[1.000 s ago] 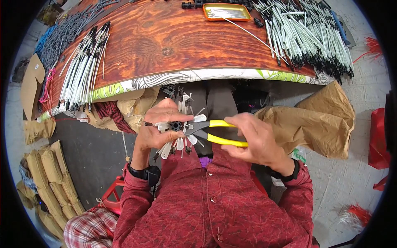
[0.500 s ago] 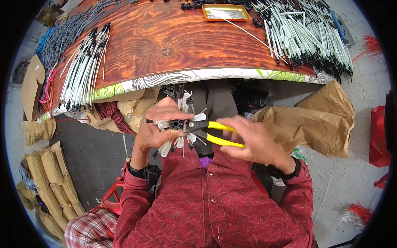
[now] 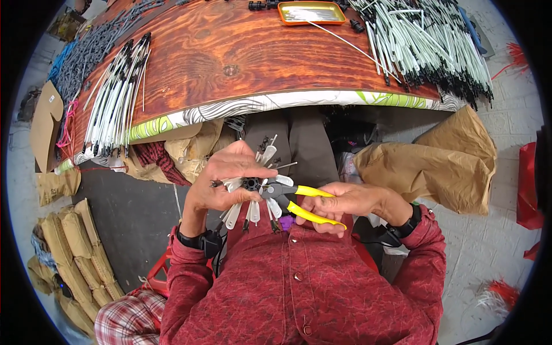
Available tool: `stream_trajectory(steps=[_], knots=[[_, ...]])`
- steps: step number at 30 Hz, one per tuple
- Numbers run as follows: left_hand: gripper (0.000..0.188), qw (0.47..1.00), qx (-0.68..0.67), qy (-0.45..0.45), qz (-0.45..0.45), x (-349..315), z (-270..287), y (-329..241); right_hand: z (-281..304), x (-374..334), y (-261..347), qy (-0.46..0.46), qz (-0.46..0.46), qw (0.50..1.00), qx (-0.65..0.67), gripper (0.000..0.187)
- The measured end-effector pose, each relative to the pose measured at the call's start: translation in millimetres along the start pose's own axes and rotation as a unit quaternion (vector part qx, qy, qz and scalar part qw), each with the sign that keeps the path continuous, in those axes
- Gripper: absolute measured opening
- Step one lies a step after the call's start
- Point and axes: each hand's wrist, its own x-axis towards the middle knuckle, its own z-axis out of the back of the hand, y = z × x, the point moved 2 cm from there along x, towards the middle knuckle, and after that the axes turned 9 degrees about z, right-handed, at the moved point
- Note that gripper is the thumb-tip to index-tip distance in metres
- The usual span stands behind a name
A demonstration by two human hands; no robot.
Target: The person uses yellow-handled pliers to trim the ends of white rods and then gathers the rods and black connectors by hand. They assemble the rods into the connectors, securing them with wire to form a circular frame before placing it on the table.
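Over my lap, my left hand (image 3: 230, 177) grips a round black hub (image 3: 252, 184) with white, black-tipped pieces (image 3: 255, 213) fanning out around it. My right hand (image 3: 345, 204) is closed on pliers (image 3: 313, 215) with yellow handles, which stand spread apart. The dark jaws of the pliers (image 3: 277, 190) are at the right side of the hub, close to my left fingertips. What exactly lies between the jaws is too small to make out. My left palm and fingers cover part of the hub's left side.
Ahead stands a reddish wooden table (image 3: 230, 52) with a patterned cloth edge. On it lie white rods with black ends (image 3: 118, 95), a larger rod pile (image 3: 425, 46) and an orange-rimmed tray (image 3: 312, 22). Brown paper (image 3: 428, 164) is at right, stacked tan packs (image 3: 75, 241) at left.
My right hand has shifted its hold, with the fingers now under the lower handle, and the handles have tilted downward to the right. The hub has moved slightly right and down.
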Motion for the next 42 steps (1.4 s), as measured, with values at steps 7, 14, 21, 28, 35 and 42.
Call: stream_trajectory(steps=[7,14,21,28,35,42], knots=[[0.051,0.999,0.020,0.010,0.024,-1.9,0.2,-0.5,-24.6,-11.4,12.1,-0.101,-0.027,0.994,-0.041,0.049],[0.047,0.995,0.072,0.009,0.067,0.3,2.2,-10.8,-20.1,-17.0,33.5,-0.153,-0.001,0.946,-0.286,0.045],[0.044,0.993,0.063,-0.009,0.097,-0.1,0.7,-9.0,-25.6,-9.2,42.8,-0.228,0.076,0.760,-0.603,0.038],[0.041,0.984,-0.004,-0.115,0.133,-15.0,8.7,-4.5,-20.6,14.3,38.2,-0.258,0.159,0.714,-0.632,0.035],[0.029,0.880,-0.156,-0.400,0.203,-45.1,90.1,-2.7,-20.6,4.9,91.8,-0.234,0.279,0.838,-0.406,0.024],[0.040,0.816,-0.247,-0.491,0.181,-26.1,205.8,-0.2,11.7,-2.4,115.5,-0.373,0.297,0.799,-0.366,0.030]])
